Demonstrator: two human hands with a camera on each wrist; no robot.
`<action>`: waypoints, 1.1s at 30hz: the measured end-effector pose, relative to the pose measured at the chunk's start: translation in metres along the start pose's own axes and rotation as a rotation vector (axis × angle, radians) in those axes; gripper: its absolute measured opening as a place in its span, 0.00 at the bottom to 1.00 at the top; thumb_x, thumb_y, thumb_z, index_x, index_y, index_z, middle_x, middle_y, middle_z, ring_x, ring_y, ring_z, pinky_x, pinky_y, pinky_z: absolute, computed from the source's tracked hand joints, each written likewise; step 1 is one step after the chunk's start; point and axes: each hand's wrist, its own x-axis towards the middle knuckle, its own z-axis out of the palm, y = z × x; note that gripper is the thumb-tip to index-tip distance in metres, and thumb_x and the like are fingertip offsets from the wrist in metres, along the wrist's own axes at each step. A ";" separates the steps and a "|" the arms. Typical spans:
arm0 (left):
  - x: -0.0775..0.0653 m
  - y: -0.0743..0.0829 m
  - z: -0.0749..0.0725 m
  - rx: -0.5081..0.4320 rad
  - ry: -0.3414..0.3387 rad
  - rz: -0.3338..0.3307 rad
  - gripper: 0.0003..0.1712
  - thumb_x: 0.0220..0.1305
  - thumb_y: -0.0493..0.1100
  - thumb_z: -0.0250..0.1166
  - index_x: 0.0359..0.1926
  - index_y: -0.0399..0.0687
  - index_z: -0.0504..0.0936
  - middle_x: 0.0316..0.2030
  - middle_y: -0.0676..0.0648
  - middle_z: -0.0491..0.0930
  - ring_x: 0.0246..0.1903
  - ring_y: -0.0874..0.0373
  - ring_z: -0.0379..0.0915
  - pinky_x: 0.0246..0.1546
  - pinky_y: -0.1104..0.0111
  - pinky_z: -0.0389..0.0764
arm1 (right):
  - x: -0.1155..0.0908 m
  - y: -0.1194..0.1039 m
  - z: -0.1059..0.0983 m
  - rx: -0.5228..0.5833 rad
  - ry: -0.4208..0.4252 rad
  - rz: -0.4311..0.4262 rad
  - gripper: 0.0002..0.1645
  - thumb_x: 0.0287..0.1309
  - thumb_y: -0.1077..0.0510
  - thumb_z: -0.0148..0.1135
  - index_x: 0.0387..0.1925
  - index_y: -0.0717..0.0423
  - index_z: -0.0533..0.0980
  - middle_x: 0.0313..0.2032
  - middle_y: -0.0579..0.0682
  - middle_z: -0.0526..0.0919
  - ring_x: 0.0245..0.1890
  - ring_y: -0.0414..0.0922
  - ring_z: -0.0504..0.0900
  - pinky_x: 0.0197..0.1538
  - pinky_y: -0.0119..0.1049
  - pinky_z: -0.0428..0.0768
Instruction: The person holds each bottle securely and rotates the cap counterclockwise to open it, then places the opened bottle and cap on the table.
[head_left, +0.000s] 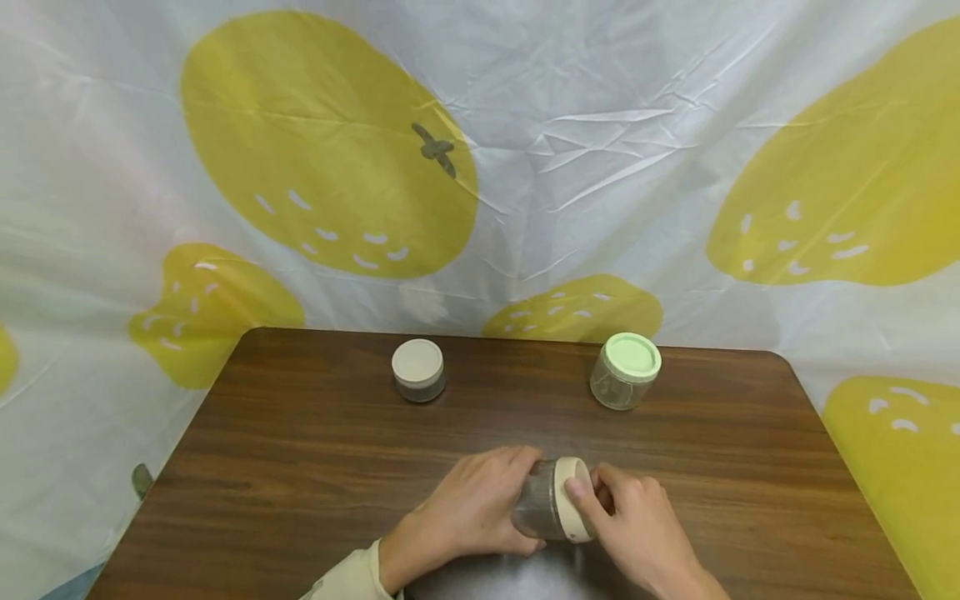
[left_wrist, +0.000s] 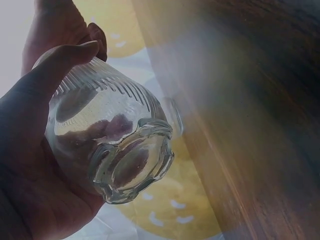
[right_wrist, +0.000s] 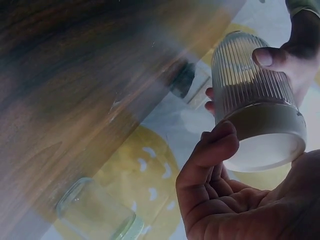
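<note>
A ribbed clear glass jar (head_left: pixel 536 504) with a cream lid (head_left: pixel 566 510) lies tilted on its side between both hands, lid toward the right. My left hand (head_left: pixel 480 504) grips the glass body, thumb on one side and fingers on the other. At the lid, my right hand (head_left: pixel 636 523) holds the rim between thumb and curled fingers. The left wrist view shows the thick scalloped glass base (left_wrist: pixel 132 165) facing the camera. From the right wrist, the lid's flat top (right_wrist: pixel 267 152) is visible, and the lid sits on the jar's mouth.
Toward the back of the brown wooden table (head_left: pixel 300 433) stands a short jar with an off-white lid (head_left: pixel 417 363). A clear jar with a pale green lid (head_left: pixel 632 357) stands at the back right. Behind the table hangs a white curtain (head_left: pixel 525 208) with yellow fruit prints.
</note>
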 end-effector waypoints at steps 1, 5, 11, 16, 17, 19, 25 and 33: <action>0.000 0.000 0.000 0.001 0.001 0.000 0.50 0.38 0.65 0.84 0.61 0.51 0.76 0.48 0.56 0.86 0.44 0.63 0.83 0.39 0.69 0.86 | 0.000 0.000 0.000 0.002 0.001 -0.008 0.19 0.70 0.42 0.65 0.23 0.39 0.74 0.15 0.30 0.67 0.17 0.29 0.64 0.23 0.27 0.66; 0.000 0.000 0.000 0.003 0.003 0.002 0.49 0.38 0.64 0.84 0.61 0.51 0.76 0.47 0.56 0.85 0.43 0.64 0.83 0.40 0.69 0.86 | 0.001 0.003 0.001 0.023 0.000 -0.039 0.17 0.70 0.44 0.66 0.25 0.39 0.75 0.16 0.28 0.69 0.17 0.27 0.66 0.24 0.27 0.68; 0.000 -0.001 0.000 -0.015 -0.010 0.010 0.48 0.38 0.62 0.85 0.60 0.50 0.76 0.46 0.56 0.85 0.43 0.65 0.81 0.41 0.70 0.85 | 0.001 0.005 0.001 0.059 -0.027 -0.057 0.13 0.69 0.44 0.67 0.28 0.41 0.78 0.19 0.27 0.74 0.20 0.26 0.70 0.26 0.26 0.72; 0.000 -0.001 0.000 -0.011 -0.002 0.022 0.48 0.38 0.61 0.85 0.60 0.50 0.76 0.47 0.56 0.85 0.43 0.65 0.81 0.41 0.70 0.85 | 0.001 0.007 0.000 0.081 -0.029 -0.078 0.12 0.68 0.45 0.69 0.29 0.42 0.79 0.19 0.28 0.74 0.20 0.25 0.70 0.26 0.26 0.72; 0.000 -0.001 0.000 -0.008 0.000 0.023 0.48 0.38 0.61 0.85 0.60 0.50 0.76 0.47 0.56 0.85 0.43 0.64 0.81 0.41 0.70 0.85 | 0.002 0.008 0.000 0.078 -0.024 -0.087 0.12 0.67 0.45 0.69 0.30 0.42 0.79 0.19 0.28 0.74 0.20 0.25 0.70 0.26 0.26 0.72; 0.001 -0.001 0.000 0.000 0.004 0.024 0.48 0.38 0.61 0.85 0.59 0.50 0.76 0.47 0.56 0.85 0.43 0.64 0.82 0.42 0.69 0.86 | 0.002 0.009 0.000 0.072 -0.016 -0.098 0.12 0.66 0.46 0.70 0.30 0.42 0.78 0.19 0.28 0.72 0.20 0.25 0.69 0.26 0.26 0.72; 0.001 -0.002 0.000 0.016 0.010 0.031 0.48 0.38 0.61 0.84 0.59 0.49 0.77 0.47 0.56 0.85 0.43 0.64 0.82 0.44 0.69 0.86 | 0.002 0.012 0.001 0.078 -0.018 -0.117 0.12 0.63 0.45 0.72 0.31 0.42 0.77 0.20 0.28 0.72 0.20 0.26 0.70 0.26 0.26 0.73; 0.001 -0.003 0.001 -0.004 -0.003 0.035 0.48 0.36 0.62 0.85 0.58 0.50 0.77 0.46 0.56 0.85 0.42 0.63 0.83 0.42 0.68 0.86 | 0.002 0.019 0.002 0.108 -0.009 -0.182 0.13 0.57 0.47 0.76 0.33 0.41 0.77 0.21 0.28 0.73 0.19 0.25 0.70 0.24 0.25 0.73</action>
